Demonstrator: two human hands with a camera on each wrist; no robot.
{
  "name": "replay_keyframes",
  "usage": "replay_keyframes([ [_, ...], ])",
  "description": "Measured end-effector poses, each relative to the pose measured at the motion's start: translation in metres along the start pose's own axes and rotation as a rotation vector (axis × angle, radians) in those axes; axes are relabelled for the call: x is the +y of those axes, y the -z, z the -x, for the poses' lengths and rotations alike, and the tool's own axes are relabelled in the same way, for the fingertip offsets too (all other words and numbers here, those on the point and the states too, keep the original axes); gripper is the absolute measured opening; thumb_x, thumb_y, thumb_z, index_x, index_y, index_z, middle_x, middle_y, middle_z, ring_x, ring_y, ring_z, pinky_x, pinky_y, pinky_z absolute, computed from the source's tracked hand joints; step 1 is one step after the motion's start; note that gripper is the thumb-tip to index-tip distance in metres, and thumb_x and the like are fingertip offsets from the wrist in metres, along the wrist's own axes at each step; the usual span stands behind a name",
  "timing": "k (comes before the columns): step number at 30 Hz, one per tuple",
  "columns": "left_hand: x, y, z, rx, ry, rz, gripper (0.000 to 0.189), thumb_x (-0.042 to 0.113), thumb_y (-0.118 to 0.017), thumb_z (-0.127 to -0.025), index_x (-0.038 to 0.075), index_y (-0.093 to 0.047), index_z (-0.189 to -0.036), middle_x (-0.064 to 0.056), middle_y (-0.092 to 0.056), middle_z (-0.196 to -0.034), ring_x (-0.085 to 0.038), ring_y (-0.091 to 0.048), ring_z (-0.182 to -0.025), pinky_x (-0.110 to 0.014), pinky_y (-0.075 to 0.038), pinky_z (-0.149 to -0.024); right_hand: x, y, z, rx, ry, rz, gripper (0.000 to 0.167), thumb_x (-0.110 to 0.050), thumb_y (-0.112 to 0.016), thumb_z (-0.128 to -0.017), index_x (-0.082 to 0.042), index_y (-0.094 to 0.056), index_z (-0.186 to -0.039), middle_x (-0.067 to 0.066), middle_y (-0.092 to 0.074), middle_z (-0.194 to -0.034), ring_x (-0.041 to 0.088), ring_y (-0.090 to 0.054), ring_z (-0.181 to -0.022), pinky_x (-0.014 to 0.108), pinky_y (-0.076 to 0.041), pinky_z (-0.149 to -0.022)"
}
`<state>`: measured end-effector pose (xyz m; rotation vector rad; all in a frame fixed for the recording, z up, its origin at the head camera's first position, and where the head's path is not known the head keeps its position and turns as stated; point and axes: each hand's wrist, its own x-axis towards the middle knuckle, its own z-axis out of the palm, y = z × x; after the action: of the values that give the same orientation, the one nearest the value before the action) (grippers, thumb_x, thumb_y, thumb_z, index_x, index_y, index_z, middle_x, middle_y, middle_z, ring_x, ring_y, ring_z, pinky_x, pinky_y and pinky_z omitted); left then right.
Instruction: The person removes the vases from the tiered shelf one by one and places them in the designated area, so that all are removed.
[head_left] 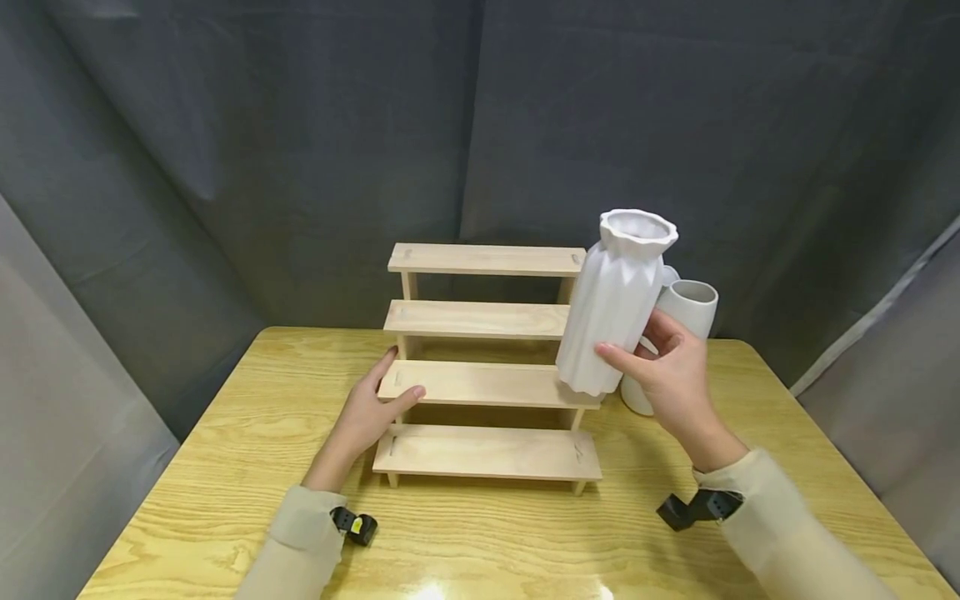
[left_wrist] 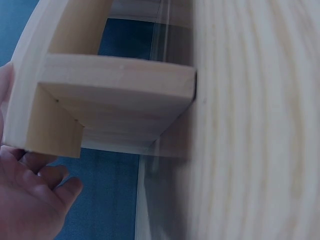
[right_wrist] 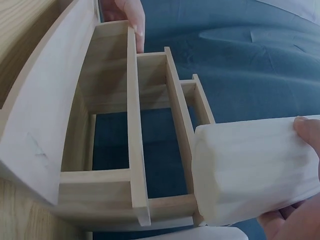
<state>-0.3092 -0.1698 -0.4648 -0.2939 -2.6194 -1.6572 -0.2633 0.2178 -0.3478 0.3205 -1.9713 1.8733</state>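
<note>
A pale wooden display stand (head_left: 487, 450) with stepped shelves stands on the table. My left hand (head_left: 367, 421) holds the left end of its second-lowest shelf (head_left: 480, 382), thumb on top and fingers at the side and below. My right hand (head_left: 678, 383) grips a white pleated vase (head_left: 611, 308) with a wavy rim, thumb in front and fingers behind. The vase is tilted slightly, its base over the right end of that second-lowest shelf; whether they touch I cannot tell. From the right wrist view, the vase (right_wrist: 255, 167) lies across the right side, with the stand (right_wrist: 135, 125) beside it.
Behind my right hand stands a smooth white vase (head_left: 692, 304), partly hidden. A bit of another white object (head_left: 670, 273) shows beside it. The yellow wood-grain table (head_left: 247, 433) backs onto a dark grey curtain (head_left: 337, 142).
</note>
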Motion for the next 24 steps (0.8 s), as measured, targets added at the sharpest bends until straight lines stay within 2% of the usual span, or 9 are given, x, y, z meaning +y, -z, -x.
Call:
replay_keyframes([
  [9,0.0,0.002,0.002,-0.001,0.002,0.01,0.099,0.065,-0.068,-0.083,0.026,-0.019,-0.16,0.001,-0.015,-0.162,-0.03,-0.015,-0.148,-0.056,-0.025,-0.114,0.004,0.01,0.008,0.025,-0.033,0.066,0.06,-0.003,-0.086,-0.076,-0.002,-0.06,-0.13,0.012,-0.062,-0.122,0.021,-0.062,-0.108,0.023,-0.053,-0.087],
  [16,-0.001,0.003,0.003,-0.005,0.001,0.01,0.097,0.065,-0.068,-0.083,0.031,-0.019,-0.159,0.002,-0.015,-0.162,-0.03,-0.014,-0.148,-0.055,-0.025,-0.114,0.005,0.019,0.015,0.051,-0.07,0.071,0.061,-0.002,-0.086,-0.076,-0.002,-0.059,-0.131,0.009,-0.062,-0.121,0.018,-0.063,-0.106,0.021,-0.053,-0.084],
  [21,-0.001,0.004,0.002,-0.001,-0.005,0.008,0.097,0.064,-0.068,-0.083,0.029,-0.019,-0.159,0.001,-0.016,-0.162,-0.03,-0.015,-0.148,-0.055,-0.024,-0.114,0.007,0.024,0.018,0.056,-0.077,0.083,0.062,-0.003,-0.086,-0.076,-0.003,-0.058,-0.132,0.009,-0.062,-0.121,0.016,-0.063,-0.105,0.02,-0.054,-0.083],
  [24,-0.001,0.005,0.002,-0.002,-0.005,0.009,0.098,0.064,-0.068,-0.083,0.029,-0.019,-0.159,0.001,-0.016,-0.162,-0.03,-0.014,-0.148,-0.055,-0.024,-0.114,0.009,0.027,0.02,0.057,-0.077,0.051,0.063,-0.001,-0.085,-0.076,-0.001,-0.058,-0.133,0.01,-0.062,-0.121,0.016,-0.064,-0.104,0.021,-0.054,-0.082],
])
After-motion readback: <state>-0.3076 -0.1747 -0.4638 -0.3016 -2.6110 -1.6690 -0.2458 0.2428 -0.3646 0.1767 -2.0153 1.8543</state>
